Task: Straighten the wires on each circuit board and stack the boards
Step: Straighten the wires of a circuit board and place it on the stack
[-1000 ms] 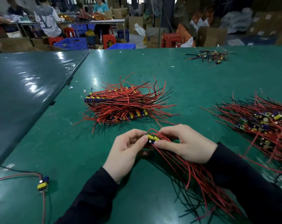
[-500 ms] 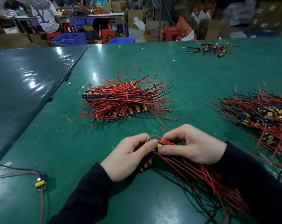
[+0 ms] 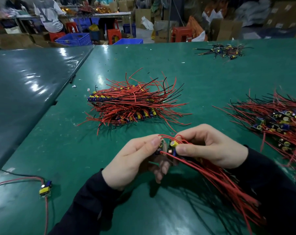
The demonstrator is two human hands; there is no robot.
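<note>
My left hand and my right hand meet above the green table, both pinching a small bundle of circuit boards with yellow capacitors. The bundle's long red wires trail down to the right under my right wrist. A red wire loops over the top between my thumbs. A neat stack of boards with red and black wires lies just beyond my hands. A loose heap of boards with tangled wires sits at the right edge.
A single board with red and black leads lies near the table's left front. A small pile of black-wired parts sits at the far right. A darker table adjoins on the left. Stools, crates, boxes and seated people stand beyond.
My hands have lifted the bundle slightly and tilted it, so the boards' ends with capacitors now face up between my thumbs. The piles on the table have not moved.
</note>
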